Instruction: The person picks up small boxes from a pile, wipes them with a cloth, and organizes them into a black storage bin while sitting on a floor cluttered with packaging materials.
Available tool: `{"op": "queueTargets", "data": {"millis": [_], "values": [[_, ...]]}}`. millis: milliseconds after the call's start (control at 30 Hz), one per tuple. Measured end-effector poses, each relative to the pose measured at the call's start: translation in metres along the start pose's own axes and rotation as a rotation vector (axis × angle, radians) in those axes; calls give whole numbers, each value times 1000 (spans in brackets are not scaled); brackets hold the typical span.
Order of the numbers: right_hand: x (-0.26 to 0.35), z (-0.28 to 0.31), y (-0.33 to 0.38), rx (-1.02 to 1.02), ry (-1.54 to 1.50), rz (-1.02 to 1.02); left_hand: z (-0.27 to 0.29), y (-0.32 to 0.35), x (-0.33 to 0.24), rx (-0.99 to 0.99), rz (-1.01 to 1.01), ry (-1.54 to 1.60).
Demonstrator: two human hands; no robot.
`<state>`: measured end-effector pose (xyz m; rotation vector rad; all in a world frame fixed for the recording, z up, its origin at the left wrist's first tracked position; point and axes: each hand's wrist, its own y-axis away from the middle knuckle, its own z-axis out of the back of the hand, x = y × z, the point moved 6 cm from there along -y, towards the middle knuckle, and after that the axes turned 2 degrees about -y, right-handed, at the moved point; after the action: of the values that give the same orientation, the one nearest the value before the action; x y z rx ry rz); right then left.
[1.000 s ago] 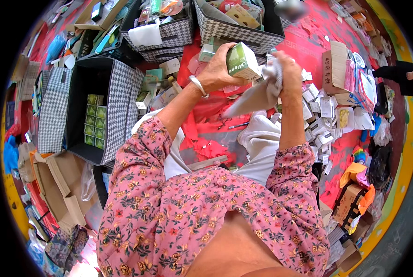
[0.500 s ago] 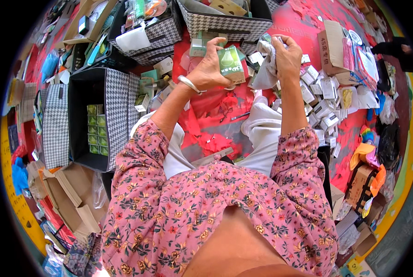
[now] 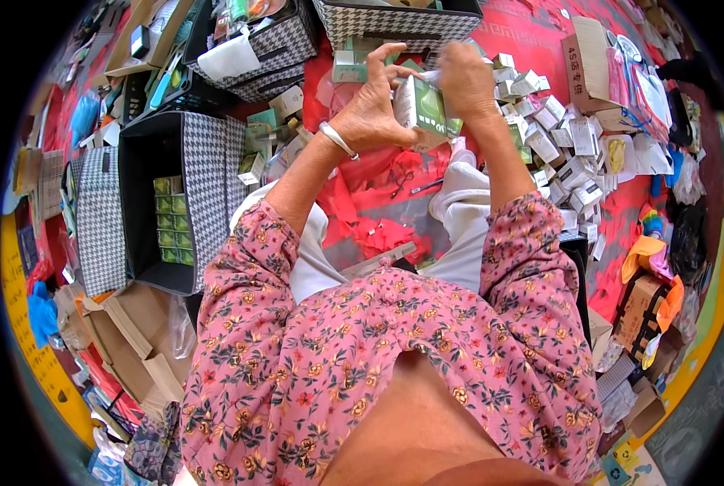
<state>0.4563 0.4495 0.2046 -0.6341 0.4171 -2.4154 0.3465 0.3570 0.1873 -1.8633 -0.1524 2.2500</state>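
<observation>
My left hand (image 3: 374, 105) is wrapped round one end of a green and white light-bulb box (image 3: 423, 110), holding it tilted above the red ground between my knees. My right hand (image 3: 467, 79), smeared by motion, lies at the far right side of this box. Only a pale scrap of the grey cloth (image 3: 431, 78) shows beside its fingers; the rest is hidden. To my left, a black-lined houndstooth storage box (image 3: 216, 190) holds stacked small green boxes (image 3: 172, 220).
Many small white cartons (image 3: 574, 174) lie heaped to the right. Behind them stands an open cardboard box (image 3: 593, 69). Two houndstooth bins, one full of goods (image 3: 277, 44) and another (image 3: 394, 23), stand at the far side. Flattened cardboard (image 3: 139, 332) lies at lower left.
My right hand has moved left with the cloth, from beside the light-bulb box onto it. The box has turned in my left hand and now shows a white side.
</observation>
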Motion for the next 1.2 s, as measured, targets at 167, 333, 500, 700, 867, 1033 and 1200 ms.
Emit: {"op": "queueTargets", "data": {"millis": [167, 333, 500, 700, 867, 1033, 1200], "values": [[7, 40, -10, -156, -405, -26, 2, 0, 7, -41, 3, -117], [26, 11, 6, 74, -22, 152, 14, -4, 9, -165, 34, -239], [-21, 9, 2, 281, -673, -451, 38, -2, 44, -447, 165, -215], [32, 1, 18, 381, -539, -68, 30, 1, 67, -446, 458, 288], [28, 16, 11, 319, -428, -91, 20, -2, 30, -120, 497, 386], [20, 23, 9, 456, -1045, -430, 29, -3, 30, -121, 254, 376], [22, 16, 14, 536, -1157, -460, 19, -11, 26, -102, 174, 496]]}}
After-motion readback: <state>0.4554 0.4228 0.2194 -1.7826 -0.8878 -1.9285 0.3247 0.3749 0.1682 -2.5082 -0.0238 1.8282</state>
